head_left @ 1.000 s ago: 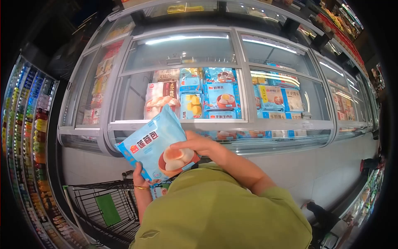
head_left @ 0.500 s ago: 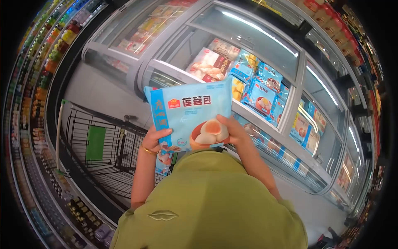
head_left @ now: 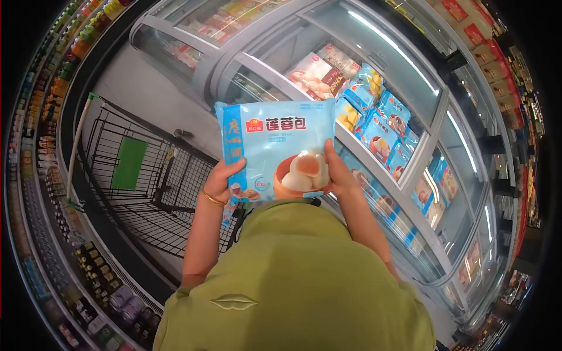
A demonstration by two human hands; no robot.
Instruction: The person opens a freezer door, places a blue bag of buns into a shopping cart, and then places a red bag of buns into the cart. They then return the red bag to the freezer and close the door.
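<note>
A light-blue bag of frozen buns (head_left: pixel 257 146) is held upright in front of my chest, its printed front facing me. The print shows pale round buns in an orange bowl. My left hand (head_left: pixel 221 181) grips the lower left edge, thumb over the front. On the right edge, my right hand (head_left: pixel 339 172) holds the bag with the thumb at its side. The other fingers of both hands are mostly hidden behind the bag. Below the left hand, part of another blue printed package (head_left: pixel 229 213) shows; what supports it is hidden.
Beyond the bag stands a chest freezer (head_left: pixel 404 187) with an open section holding several blue bags (head_left: pixel 377 137) and a white-and-brown bag (head_left: pixel 313 76). A black wire shopping cart (head_left: pixel 146 199) with a green panel (head_left: pixel 130 164) is at left. Stocked shelves (head_left: pixel 44 175) line the far left.
The bag and both hands sit slightly further right and higher in view, and the bag is more level. The freezer has shifted right in view as the camera turned.
</note>
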